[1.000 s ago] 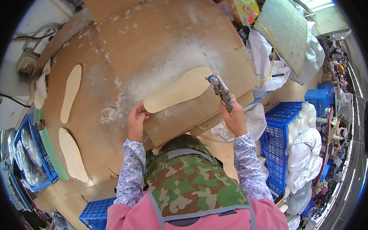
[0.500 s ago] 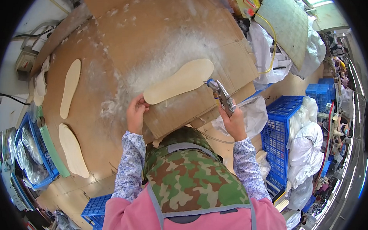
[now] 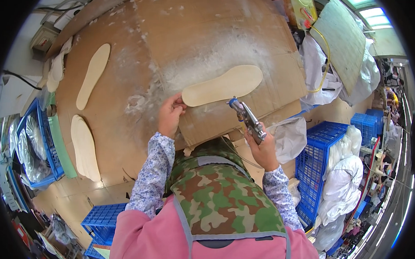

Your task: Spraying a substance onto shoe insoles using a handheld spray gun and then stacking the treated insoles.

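A cream insole (image 3: 222, 86) lies on a cardboard sheet (image 3: 282, 79) coated with white residue. My left hand (image 3: 170, 113) pinches the insole's heel end at its left edge. In my right hand (image 3: 263, 149) is a metal spray gun (image 3: 247, 118) with a blue front end, its nozzle just below the middle of the insole and apart from it. A hose trails from below my right hand. Farther left on the table rest a single insole (image 3: 93, 76) and a small stack of insoles (image 3: 85, 148).
Right of me stands a blue plastic crate (image 3: 318, 167) beside white bags (image 3: 340, 184). At the far right sits a yellow container (image 3: 304, 8) with a yellow tube. On the left is a blue crate (image 3: 38, 144) of clear bags; another blue crate (image 3: 104, 222) is at lower left.
The view has shifted, so the table appears moved. The spray gun has gone from the insole's right end to below its middle. My left hand stays at the heel end.
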